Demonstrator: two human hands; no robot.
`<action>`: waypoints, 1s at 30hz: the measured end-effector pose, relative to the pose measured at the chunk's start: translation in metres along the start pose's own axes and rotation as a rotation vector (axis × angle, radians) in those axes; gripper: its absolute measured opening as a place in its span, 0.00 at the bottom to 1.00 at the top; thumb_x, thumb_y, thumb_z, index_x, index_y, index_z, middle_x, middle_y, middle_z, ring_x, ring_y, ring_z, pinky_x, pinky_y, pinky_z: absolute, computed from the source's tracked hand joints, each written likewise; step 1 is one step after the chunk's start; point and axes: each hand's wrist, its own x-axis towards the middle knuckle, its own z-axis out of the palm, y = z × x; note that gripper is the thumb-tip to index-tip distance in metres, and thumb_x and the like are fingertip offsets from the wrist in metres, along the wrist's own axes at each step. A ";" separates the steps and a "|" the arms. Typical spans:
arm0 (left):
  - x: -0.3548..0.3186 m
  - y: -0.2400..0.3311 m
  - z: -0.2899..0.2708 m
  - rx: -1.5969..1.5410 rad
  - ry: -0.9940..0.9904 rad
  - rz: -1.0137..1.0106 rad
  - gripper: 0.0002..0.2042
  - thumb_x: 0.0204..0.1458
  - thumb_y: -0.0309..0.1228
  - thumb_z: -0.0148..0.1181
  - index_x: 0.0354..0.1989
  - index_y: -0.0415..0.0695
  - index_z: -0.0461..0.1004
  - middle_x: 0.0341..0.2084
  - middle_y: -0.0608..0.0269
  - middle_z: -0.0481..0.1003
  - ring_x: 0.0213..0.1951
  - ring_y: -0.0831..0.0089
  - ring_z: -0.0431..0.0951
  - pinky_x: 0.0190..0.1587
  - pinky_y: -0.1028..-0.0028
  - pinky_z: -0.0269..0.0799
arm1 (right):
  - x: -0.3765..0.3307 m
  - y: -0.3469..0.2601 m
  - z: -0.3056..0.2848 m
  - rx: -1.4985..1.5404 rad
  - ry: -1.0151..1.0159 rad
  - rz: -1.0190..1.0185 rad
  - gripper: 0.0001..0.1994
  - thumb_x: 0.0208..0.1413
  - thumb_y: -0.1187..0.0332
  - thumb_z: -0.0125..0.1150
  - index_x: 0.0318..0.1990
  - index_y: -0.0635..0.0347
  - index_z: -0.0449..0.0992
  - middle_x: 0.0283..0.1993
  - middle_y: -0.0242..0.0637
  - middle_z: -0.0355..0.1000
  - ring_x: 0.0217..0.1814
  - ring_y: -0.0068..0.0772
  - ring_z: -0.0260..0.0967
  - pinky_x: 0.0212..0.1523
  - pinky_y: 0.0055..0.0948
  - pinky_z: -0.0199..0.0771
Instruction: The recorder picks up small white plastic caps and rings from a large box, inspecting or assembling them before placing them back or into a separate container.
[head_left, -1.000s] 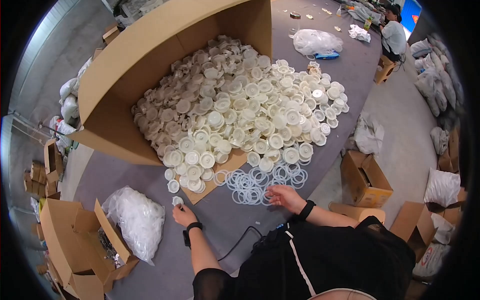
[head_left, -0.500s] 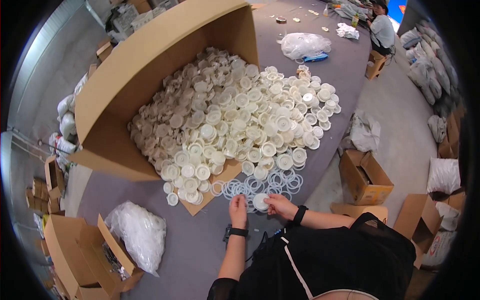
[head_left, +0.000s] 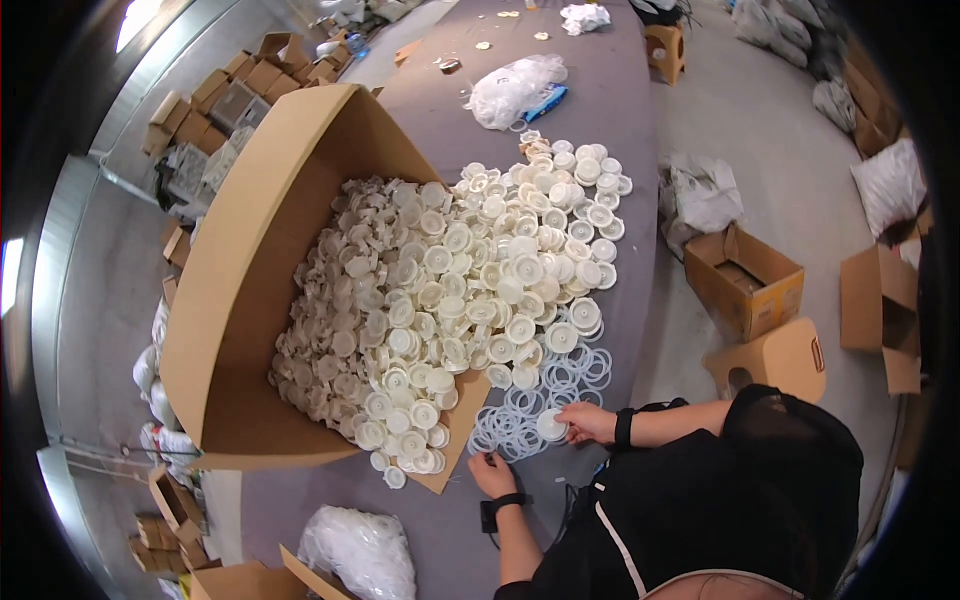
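Observation:
My right hand [head_left: 589,424] pinches a round white plastic cap [head_left: 550,425] by its right edge, just over the near side of a pile of thin translucent rings [head_left: 508,428]. To its left, my left hand [head_left: 492,475] is at the near-left edge of the rings, thumb and fingers drawn together. Whatever lies between those fingertips is too small to make out. Beyond the rings spreads a big heap of similar white caps [head_left: 455,270], spilling from a large cardboard box [head_left: 250,250] tipped on its side.
The grey-covered table [head_left: 610,330] runs away from me. A cardboard flap [head_left: 462,420] lies under the heap's near edge. Clear plastic bags lie near left [head_left: 357,550] and farther back [head_left: 515,90]. On the floor to the right are an open carton [head_left: 745,285] and a tan stool [head_left: 775,365].
The view has swung, so the scene sits turned in the picture. My left hand has moved away from the cap toward the rings' left edge. My right hand still holds the cap.

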 end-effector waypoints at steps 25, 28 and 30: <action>-0.017 0.107 -0.028 -1.490 -0.268 -0.705 0.03 0.48 0.27 0.52 0.29 0.43 0.67 0.20 0.69 0.67 0.21 0.79 0.65 0.23 0.80 0.61 | -0.026 -0.019 0.031 0.148 -0.181 -0.213 0.11 0.51 0.66 0.47 0.41 0.57 0.61 0.29 0.31 0.64 0.24 0.24 0.65 0.27 0.23 0.67; -0.017 0.105 -0.025 -1.562 -0.308 -0.753 0.02 0.48 0.28 0.51 0.28 0.44 0.66 0.19 0.70 0.66 0.21 0.80 0.64 0.24 0.80 0.59 | -0.028 -0.018 0.030 0.127 -0.206 -0.210 0.09 0.52 0.66 0.46 0.40 0.56 0.61 0.29 0.30 0.64 0.24 0.23 0.66 0.27 0.22 0.67; -0.018 0.104 -0.024 -1.626 -0.333 -0.778 0.02 0.48 0.28 0.51 0.27 0.44 0.66 0.19 0.71 0.66 0.21 0.80 0.64 0.25 0.80 0.59 | -0.029 -0.016 0.029 0.096 -0.198 -0.226 0.09 0.51 0.66 0.46 0.39 0.56 0.62 0.29 0.30 0.65 0.24 0.22 0.66 0.27 0.21 0.67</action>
